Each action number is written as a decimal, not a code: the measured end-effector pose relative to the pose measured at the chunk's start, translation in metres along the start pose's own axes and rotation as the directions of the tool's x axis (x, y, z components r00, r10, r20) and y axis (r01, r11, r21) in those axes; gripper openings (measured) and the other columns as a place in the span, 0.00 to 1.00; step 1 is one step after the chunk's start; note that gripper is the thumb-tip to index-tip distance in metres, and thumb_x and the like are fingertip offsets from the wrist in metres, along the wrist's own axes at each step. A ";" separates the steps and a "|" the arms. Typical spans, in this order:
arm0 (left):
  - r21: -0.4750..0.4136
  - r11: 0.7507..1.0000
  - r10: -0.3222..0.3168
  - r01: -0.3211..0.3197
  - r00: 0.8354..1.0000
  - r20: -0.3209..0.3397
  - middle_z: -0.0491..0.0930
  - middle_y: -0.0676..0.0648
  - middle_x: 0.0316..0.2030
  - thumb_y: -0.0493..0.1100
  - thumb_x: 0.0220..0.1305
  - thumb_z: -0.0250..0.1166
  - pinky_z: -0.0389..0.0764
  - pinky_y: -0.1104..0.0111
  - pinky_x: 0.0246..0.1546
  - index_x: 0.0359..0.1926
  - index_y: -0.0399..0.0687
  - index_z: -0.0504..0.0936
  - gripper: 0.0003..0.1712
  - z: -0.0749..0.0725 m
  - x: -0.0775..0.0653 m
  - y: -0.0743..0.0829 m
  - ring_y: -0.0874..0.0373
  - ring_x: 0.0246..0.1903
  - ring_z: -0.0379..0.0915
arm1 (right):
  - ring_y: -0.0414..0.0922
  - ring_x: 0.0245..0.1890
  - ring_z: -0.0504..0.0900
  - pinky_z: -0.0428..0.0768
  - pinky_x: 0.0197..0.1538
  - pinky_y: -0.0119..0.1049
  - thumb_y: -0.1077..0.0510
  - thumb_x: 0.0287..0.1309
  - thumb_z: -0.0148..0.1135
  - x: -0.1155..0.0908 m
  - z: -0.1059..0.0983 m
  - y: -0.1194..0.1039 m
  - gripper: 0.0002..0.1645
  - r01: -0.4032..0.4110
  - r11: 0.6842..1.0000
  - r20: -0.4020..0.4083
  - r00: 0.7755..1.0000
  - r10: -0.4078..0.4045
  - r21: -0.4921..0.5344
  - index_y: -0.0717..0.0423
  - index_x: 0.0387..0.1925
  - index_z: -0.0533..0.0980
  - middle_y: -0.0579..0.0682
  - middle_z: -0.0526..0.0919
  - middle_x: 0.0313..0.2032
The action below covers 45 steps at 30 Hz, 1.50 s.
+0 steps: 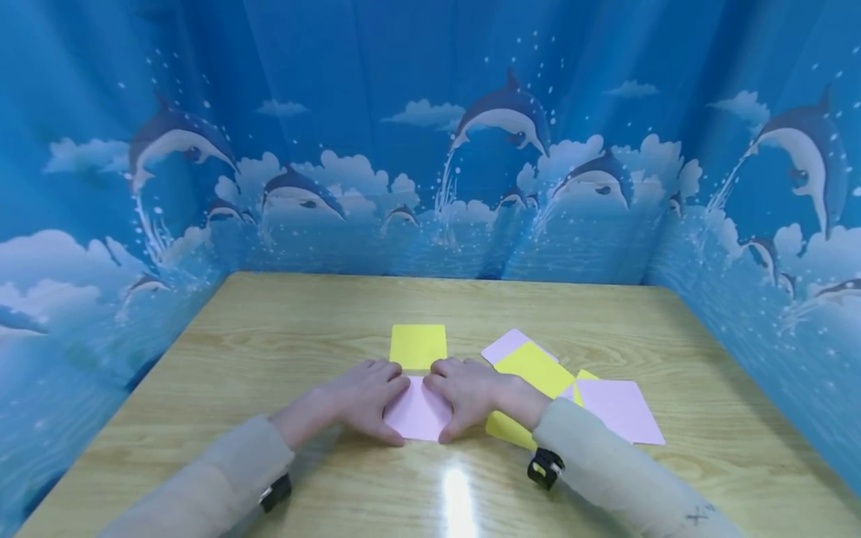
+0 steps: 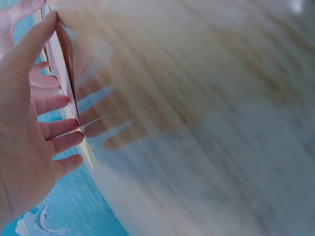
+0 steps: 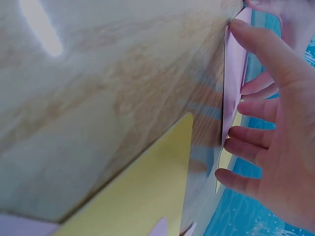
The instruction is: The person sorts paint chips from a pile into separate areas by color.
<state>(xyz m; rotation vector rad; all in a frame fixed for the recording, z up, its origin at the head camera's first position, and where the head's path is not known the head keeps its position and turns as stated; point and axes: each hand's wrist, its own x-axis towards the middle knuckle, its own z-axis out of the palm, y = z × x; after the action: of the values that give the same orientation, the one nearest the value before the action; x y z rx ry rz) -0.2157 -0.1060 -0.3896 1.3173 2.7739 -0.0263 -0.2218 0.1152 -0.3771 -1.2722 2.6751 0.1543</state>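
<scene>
A pink square card point(image 1: 418, 409) lies between the two hands at the middle of the table. My left hand point(image 1: 373, 400) holds its left side, thumb at the near corner and fingers toward the far edge. On the other side my right hand point(image 1: 464, 396) grips it the same way. The left wrist view shows the left thumb point(image 2: 37, 42) on the card's near end, with the other fingers spread along it. Just beyond the pink card, a yellow square card point(image 1: 418, 345) lies flat, close to the fingertips.
Right of the hands lies a loose pile of cards: a yellow card point(image 1: 534, 368), a pink card point(image 1: 622, 411) and others overlapping, partly behind the right forearm. A blue dolphin-print curtain point(image 1: 430, 149) surrounds the wooden table point(image 1: 303, 314).
</scene>
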 end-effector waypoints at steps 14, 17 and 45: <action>0.011 1.000 -0.025 0.025 0.998 0.062 0.66 0.44 0.59 0.77 0.47 0.54 0.58 0.52 0.61 0.60 0.48 0.68 0.49 -0.004 0.005 -0.007 0.49 0.60 0.59 | 0.42 0.46 0.67 0.72 0.43 0.38 0.33 0.40 0.64 0.001 -0.003 0.001 0.43 0.003 1.000 -0.001 1.000 -0.003 -0.017 0.51 0.56 0.68 0.48 0.69 0.51; 0.004 1.000 -0.030 0.030 0.997 0.067 0.67 0.46 0.58 0.78 0.46 0.54 0.58 0.53 0.62 0.60 0.49 0.69 0.49 -0.004 0.005 -0.008 0.51 0.60 0.59 | 0.42 0.46 0.68 0.72 0.42 0.37 0.33 0.41 0.64 0.000 -0.004 0.001 0.42 0.012 1.000 -0.011 1.000 -0.012 -0.010 0.51 0.55 0.68 0.48 0.69 0.50; 0.096 0.995 0.016 -0.010 0.998 -0.053 0.66 0.43 0.60 0.73 0.54 0.54 0.59 0.53 0.61 0.65 0.44 0.63 0.49 -0.019 0.062 0.015 0.49 0.61 0.60 | 0.56 0.56 0.68 0.68 0.55 0.55 0.39 0.45 0.66 -0.071 0.009 0.065 0.46 -0.236 0.965 -0.177 0.951 0.253 0.110 0.63 0.60 0.66 0.59 0.69 0.56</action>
<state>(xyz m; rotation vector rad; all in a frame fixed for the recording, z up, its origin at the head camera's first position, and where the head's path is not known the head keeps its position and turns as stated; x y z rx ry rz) -0.2444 -0.0476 -0.3752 1.3775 2.8418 -0.1271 -0.2274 0.2109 -0.3701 -0.9702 2.9596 -0.0566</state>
